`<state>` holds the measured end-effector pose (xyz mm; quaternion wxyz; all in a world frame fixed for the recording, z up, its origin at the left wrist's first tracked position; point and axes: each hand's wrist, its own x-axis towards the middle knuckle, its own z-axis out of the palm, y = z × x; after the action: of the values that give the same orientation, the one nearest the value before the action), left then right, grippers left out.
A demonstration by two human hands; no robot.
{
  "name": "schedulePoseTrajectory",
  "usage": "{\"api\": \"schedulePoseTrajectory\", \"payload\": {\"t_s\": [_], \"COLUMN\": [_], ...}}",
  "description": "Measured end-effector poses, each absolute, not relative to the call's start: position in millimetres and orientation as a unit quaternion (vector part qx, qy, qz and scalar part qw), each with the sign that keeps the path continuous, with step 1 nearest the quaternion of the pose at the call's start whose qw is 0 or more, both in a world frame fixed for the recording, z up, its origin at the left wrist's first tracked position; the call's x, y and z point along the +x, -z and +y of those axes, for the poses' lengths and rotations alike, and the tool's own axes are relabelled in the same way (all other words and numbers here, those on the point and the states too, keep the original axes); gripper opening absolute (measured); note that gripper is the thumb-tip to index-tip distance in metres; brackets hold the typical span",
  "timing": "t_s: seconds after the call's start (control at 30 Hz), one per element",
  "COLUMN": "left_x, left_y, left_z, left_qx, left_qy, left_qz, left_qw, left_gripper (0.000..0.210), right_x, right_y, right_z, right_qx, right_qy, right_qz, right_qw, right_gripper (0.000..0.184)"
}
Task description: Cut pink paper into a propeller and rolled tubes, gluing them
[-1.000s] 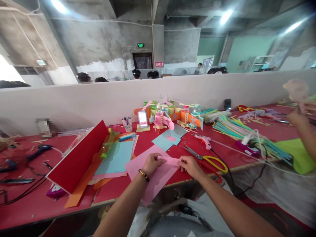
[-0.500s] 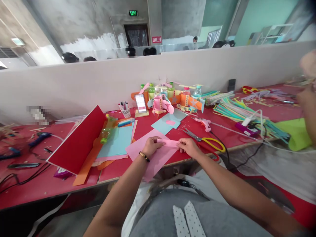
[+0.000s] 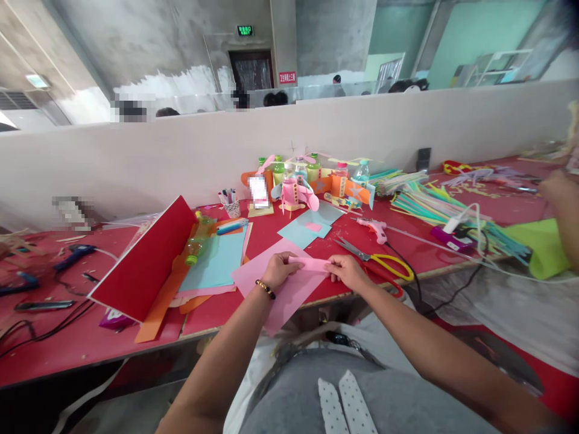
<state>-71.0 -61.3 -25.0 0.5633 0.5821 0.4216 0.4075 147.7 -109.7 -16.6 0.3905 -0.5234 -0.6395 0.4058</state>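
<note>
A narrow folded strip of pink paper (image 3: 312, 263) is stretched between my two hands. My left hand (image 3: 279, 271), with a beaded bracelet at the wrist, pinches its left end. The right end is pinched by my right hand (image 3: 346, 271). Below them a larger pink sheet (image 3: 289, 298) lies on the red table and hangs over its front edge. Scissors with yellow and red handles (image 3: 377, 262) lie open just right of my right hand. Behind the scissors is a pink glue gun (image 3: 373, 229). Light blue sheets (image 3: 296, 231) with a small pink piece lie beyond my hands.
Bottles dressed as paper aircraft (image 3: 296, 190) stand at the back by a pen cup (image 3: 231, 205). A red board (image 3: 149, 265) leans at left, near a plastic bottle (image 3: 195, 244). Coloured sticks (image 3: 434, 208) and a purple power block (image 3: 452, 238) are at right, beside another person's arm (image 3: 563, 196).
My hands keep the same grip on the pink strip, with hardly any movement. The view has shifted slightly. At the far right the other person's hand has moved.
</note>
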Motion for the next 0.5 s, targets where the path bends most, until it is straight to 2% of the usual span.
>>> {"api": "schedulePoseTrajectory", "payload": {"t_s": [0.5], "left_x": [-71.7], "left_y": [24.9], "left_z": [-61.6], "left_qx": [0.579], "left_qy": [-0.407], "left_qz": [0.412], "left_qw": [0.574], "left_gripper": [0.035], "right_x": [148.8], "right_y": [18.6], "right_z": [-110.7], "right_qx": [-0.516], "right_qy": [-0.422], "right_qz": [-0.626], "right_qw": [0.405], "right_gripper": [0.025]}}
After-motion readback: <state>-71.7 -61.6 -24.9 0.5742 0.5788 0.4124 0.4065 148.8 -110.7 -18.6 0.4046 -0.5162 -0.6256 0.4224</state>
